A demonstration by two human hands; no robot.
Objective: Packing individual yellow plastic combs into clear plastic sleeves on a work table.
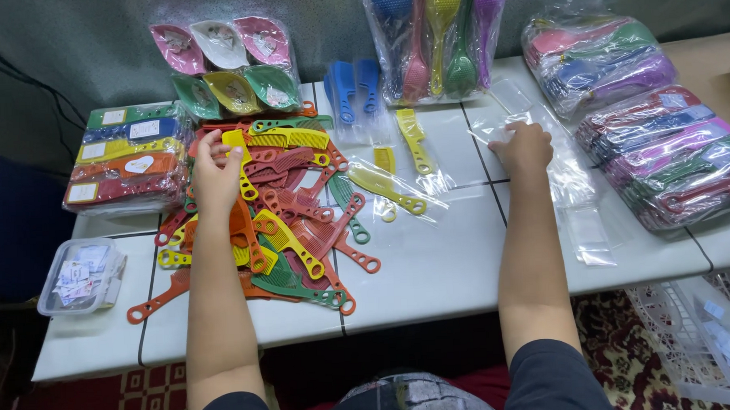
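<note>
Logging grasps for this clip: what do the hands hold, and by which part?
Left hand grips a yellow comb at its toothed end; right hand rests on clear plastic sleeves, no clear grasp.

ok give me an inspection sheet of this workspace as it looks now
surface: white tabletop with dark seams.
job's things: loose pile of coloured plastic combs; stack of clear plastic sleeves.
clutter: bagged yellow combs, bundles of packed combs, bagged hairbrushes, leaf-shaped dishes, clear box of paper tags.
grippers: left hand on the comb pile, at a yellow comb; right hand pressing on the sleeves.
cables: dark cable on the wall, left.
surroundings: grey wall, patterned red carpet, white basket.
</note>
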